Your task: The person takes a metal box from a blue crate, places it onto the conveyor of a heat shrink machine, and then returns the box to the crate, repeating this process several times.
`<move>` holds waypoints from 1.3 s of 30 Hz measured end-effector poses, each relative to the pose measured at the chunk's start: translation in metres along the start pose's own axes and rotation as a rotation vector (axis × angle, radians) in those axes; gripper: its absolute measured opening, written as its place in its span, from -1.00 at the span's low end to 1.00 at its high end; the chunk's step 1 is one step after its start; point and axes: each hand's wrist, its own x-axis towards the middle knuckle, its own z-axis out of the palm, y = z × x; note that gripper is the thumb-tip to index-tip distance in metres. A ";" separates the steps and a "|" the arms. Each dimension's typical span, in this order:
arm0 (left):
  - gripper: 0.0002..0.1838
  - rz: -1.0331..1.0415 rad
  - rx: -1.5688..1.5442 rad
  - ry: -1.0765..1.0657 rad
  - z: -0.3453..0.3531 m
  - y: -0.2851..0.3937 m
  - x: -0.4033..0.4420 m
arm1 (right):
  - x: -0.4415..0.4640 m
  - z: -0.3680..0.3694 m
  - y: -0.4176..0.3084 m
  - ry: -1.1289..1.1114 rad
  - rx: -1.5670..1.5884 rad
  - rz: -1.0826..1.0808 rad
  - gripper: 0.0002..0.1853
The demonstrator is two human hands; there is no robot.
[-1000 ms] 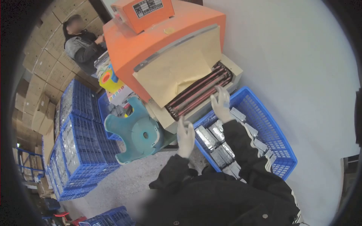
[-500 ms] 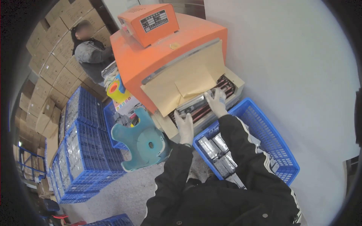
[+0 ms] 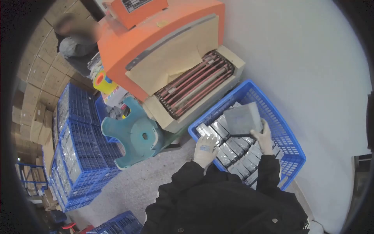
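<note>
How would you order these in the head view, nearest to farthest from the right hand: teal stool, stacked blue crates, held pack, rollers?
From the right hand:
1. Held pack: in its grasp, over the basket.
2. Rollers: ahead, to the left.
3. Teal stool: left of the rollers.
4. Stacked blue crates: farther left.

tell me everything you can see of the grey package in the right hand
The flat, rectangular grey package shows a broad, plain face, a paler right side and a dark lower edge; its surface looks smooth. The right hand grips it near the lower right corner, tilted, above the blue plastic basket. Whether it touches the silver, block-shaped packs below is unclear.
</note>
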 end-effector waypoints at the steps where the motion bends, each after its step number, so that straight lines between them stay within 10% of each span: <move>1: -0.56 0.027 0.026 0.052 -0.002 -0.001 -0.003 | -0.005 0.008 -0.003 -0.051 -0.080 0.088 -0.08; 15: -0.43 -0.051 -0.048 0.136 -0.007 0.006 0.013 | 0.022 0.114 0.122 -0.464 -0.220 -0.041 -0.35; 24: -0.33 -0.041 0.255 -0.077 0.001 0.011 0.021 | 0.043 0.089 0.055 -0.785 -0.359 0.109 0.15; 29: -0.31 -0.039 0.252 -0.124 -0.002 0.009 0.017 | 0.073 0.106 -0.018 -0.309 -0.229 -0.227 -0.49; 39: -0.32 -0.063 0.232 -0.133 -0.001 0.009 0.015 | 0.154 0.186 -0.071 0.067 -0.203 -0.543 -0.43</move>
